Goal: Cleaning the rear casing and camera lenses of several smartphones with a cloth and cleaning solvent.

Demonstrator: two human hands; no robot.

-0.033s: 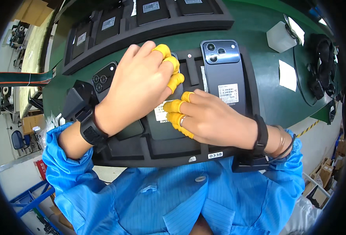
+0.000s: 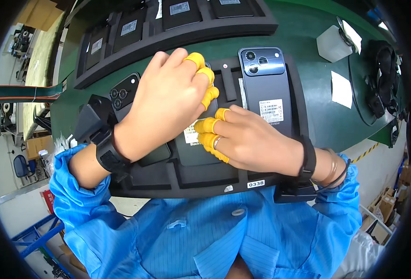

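A black foam tray (image 2: 205,189) holds several dark phones lying back side up. My left hand (image 2: 168,97), with yellow finger cots, is closed over the upper part of the middle phone (image 2: 198,156); its fingertips and whatever they grip are hidden. Just below and to the right, my right hand (image 2: 256,142) has its cot-covered fingers bent and pressed together at that phone's white label, partly covering it. I cannot see whether anything is pinched there. A blue-black phone (image 2: 270,88) with a label lies to the right. The left phone (image 2: 124,90) is partly behind my left hand.
Another foam tray (image 2: 177,31) with several labelled phones stands at the back of the green table (image 2: 303,46). To the right are a white container (image 2: 333,44), a white paper (image 2: 341,89), a thin cable and a black strap bundle (image 2: 380,74).
My left hand's fingers have shifted very slightly to the right. The right hand and the phones look nearly the same.
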